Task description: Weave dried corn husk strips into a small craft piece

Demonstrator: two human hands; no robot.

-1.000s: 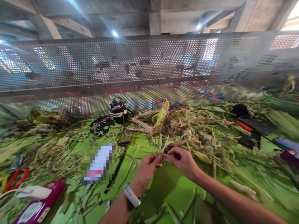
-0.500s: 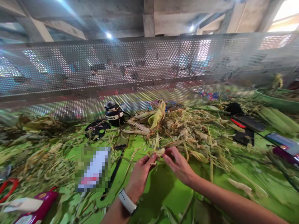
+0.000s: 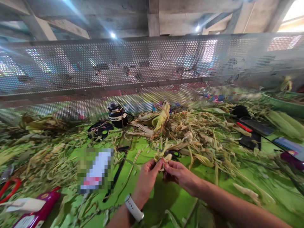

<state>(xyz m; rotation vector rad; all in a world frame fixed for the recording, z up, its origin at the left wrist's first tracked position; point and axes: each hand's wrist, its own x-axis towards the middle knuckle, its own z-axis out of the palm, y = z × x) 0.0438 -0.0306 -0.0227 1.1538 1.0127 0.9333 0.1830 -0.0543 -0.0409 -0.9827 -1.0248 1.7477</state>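
Between my hands is a small folded piece of pale yellow corn husk [image 3: 163, 155], its strips spreading upward like petals. My left hand [image 3: 149, 175] pinches it from the left with thumb and forefinger; a white-banded watch [image 3: 134, 207] is on that wrist. From the right, my right hand [image 3: 180, 174] pinches its lower part, fingertips close to the left thumb. Just behind the piece lie black-handled scissors [image 3: 175, 154], partly covered by husk. A heap of dry husks [image 3: 190, 133] spreads beyond my hands, with a rolled yellow-green husk [image 3: 161, 118] standing at its left.
On the green tabletop [image 3: 163, 202] lie husk scraps [image 3: 45, 152], a purple tool [image 3: 39, 209], red-handled scissors [image 3: 9, 190] and phones [image 3: 256, 125]. A black bottle [image 3: 117, 115] stands before the perforated metal screen [image 3: 142, 69]. At far right is a green basket [image 3: 280, 103].
My right hand has moved in closer to my left and now grips lower on the husk piece. The black-handled scissors behind have come into sight. The view has shifted slightly.
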